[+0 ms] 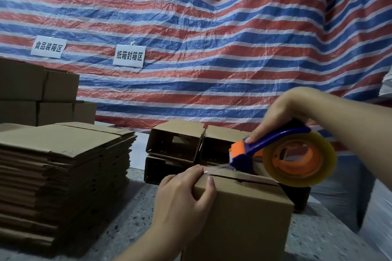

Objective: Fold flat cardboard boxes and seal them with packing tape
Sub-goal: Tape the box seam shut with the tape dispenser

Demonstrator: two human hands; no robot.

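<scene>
Starting at the left edge of the speckled counter [131, 214], we see a tall stack of flat cardboard boxes [63, 171], their folded edges facing us. Behind it, toward the far left corner, stand assembled brown cartons [40, 93] piled against the striped tarp [212, 38], which is red, blue and white and carries two white paper signs [129, 55] with printed characters.

Moving toward the middle of the counter, we find four open boxes [176, 144] lying on their sides, two upon two, their dark insides turned toward us.

Just in front of them sits the box being sealed [239, 214], upright near the front edge, its top flaps closed with a dark seam running along the middle. Our left hand [184, 195] grips the box's near left corner: the thumb curls over the front face while the fingers lie over the top edge, pressing down the end of the clear tape at the seam.

Further right, our right hand [282, 116] is wrapped round the blue handle of the tape dispenser [273, 154], index finger stretched along it. The dispenser's orange and blue head touches the top of the box at the seam, and its roll of clear tape [299, 159] on an orange hub hangs over the box's right end.
</scene>
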